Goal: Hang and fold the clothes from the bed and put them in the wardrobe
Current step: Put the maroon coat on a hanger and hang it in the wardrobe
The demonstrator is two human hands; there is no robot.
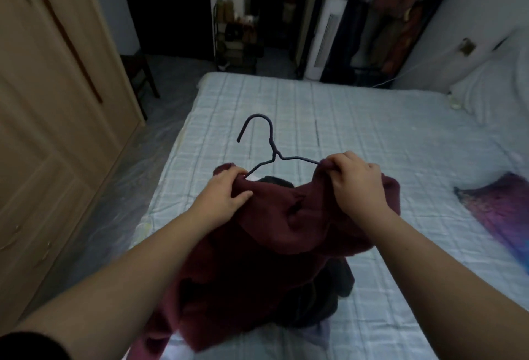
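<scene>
Over the bed with its pale blue checked cover (pixel 357 119), the person holds up a dark maroon knitted garment (pixel 266 233) on a thin dark wire hanger (pixel 272 147). The left hand (pixel 226 190) pinches the cloth closed at one shoulder of the hanger; the right hand (pixel 357 185) grips the cloth tight at the other. The hook stands clear above the collar. A tall beige wooden wardrobe (pixel 51 107) stands to the left, doors closed. A purple patterned cloth (pixel 498 208) lies near the bed's right edge.

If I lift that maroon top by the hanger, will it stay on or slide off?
Probably floppy: the maroon top sags in folds below both hands. It may slip, since the hanger looks thin and its arms slope. Likely light: the left hand and right hand only pinch it.
</scene>
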